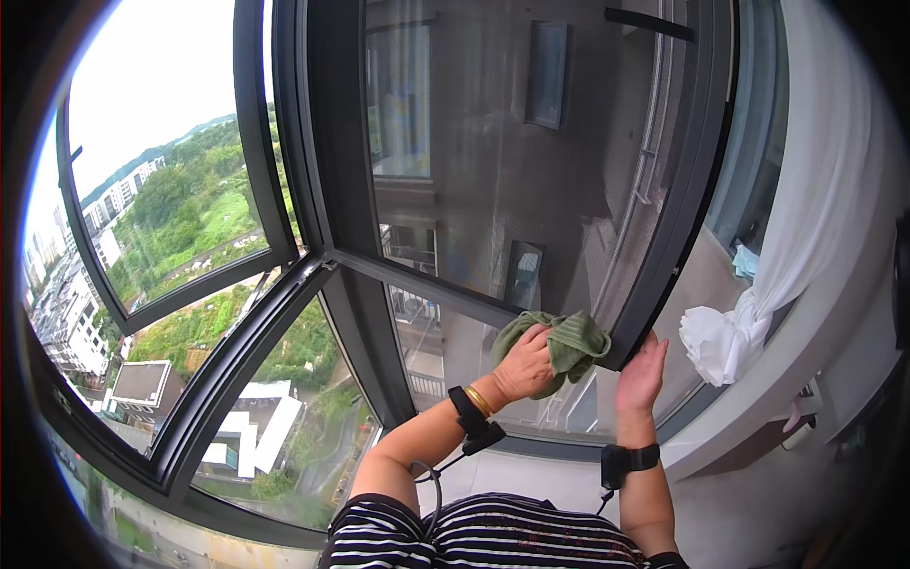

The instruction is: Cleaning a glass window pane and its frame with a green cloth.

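Observation:
My left hand (525, 366) is closed over a bunched green cloth (579, 341) and presses it to the bottom rail of a dark-framed window sash (455, 286). The cloth lies close to the sash's lower right corner and hides part of the rail. My right hand (642, 377) rests against the outer side of that corner, palm turned inward and fingers pointing up. Some of its fingers are partly hidden by the frame. A mesh-like pane (483, 163) fills the sash, and through it show another wall and windows.
To the left a second sash (192, 284) stands swung outward, high above buildings and greenery. A lower fixed pane (284, 419) sits beneath its track. On the right hangs a knotted white curtain (725, 341) near a pale blue cloth (746, 262). Cables hang from both wrist straps.

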A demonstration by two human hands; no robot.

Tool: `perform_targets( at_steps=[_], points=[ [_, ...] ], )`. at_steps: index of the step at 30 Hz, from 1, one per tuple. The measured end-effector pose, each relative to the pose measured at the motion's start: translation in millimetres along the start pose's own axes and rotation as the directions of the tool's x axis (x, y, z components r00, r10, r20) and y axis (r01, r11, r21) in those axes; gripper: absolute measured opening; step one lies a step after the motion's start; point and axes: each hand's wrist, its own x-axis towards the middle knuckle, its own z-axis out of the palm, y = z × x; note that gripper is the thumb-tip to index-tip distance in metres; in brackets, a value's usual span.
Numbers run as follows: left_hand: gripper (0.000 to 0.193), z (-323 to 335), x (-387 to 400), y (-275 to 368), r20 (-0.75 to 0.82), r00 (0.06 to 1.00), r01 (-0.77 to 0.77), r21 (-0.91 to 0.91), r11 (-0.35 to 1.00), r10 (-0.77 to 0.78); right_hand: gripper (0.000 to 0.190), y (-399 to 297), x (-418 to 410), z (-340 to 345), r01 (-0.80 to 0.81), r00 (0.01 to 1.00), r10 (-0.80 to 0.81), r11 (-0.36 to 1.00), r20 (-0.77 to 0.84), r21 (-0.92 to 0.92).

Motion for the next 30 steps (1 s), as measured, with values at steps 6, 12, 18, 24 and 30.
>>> perform_targets(
  at_steps=[6,12,18,24,30],
  points=[
    [0.048,-95.9,-29.9,-96.0,-0.130,0.959,0.281,0.331,0.901,-0.252,0.056,-3.5,0.5,-7.4,0.018,0.999,-0.018,1.000,-0.029,-0.023],
    [0.043,-124.8,-32.3,-175.0,-0.785,0.246,0.846,-0.112,0.521,-0.568,0.057,7.5,-4.6,8.2,0.082,0.994,-0.091,0.987,-0.068,-0.135],
    [0.049,-50.7,57.1,-41.0,-0.582,0.652,0.414,-0.264,0.871,-0.486,0.058,3.3,-4.0,-0.2,0.093,0.989,-0.111,0.982,-0.099,-0.166],
    [0.044,-22.9,55.8,1.1,-0.165,0.980,-0.125,-0.099,0.987,0.107,0.060,1.8,-7.4,4.8,0.020,0.997,-0.022,0.999,-0.074,-0.034],
    [0.048,-107.8,7.8,-106.3,-0.298,0.953,0.107,0.190,0.976,-0.047,0.060,3.0,-7.5,-2.3,0.060,0.989,-0.061,0.998,-0.138,-0.011]
  ],
)
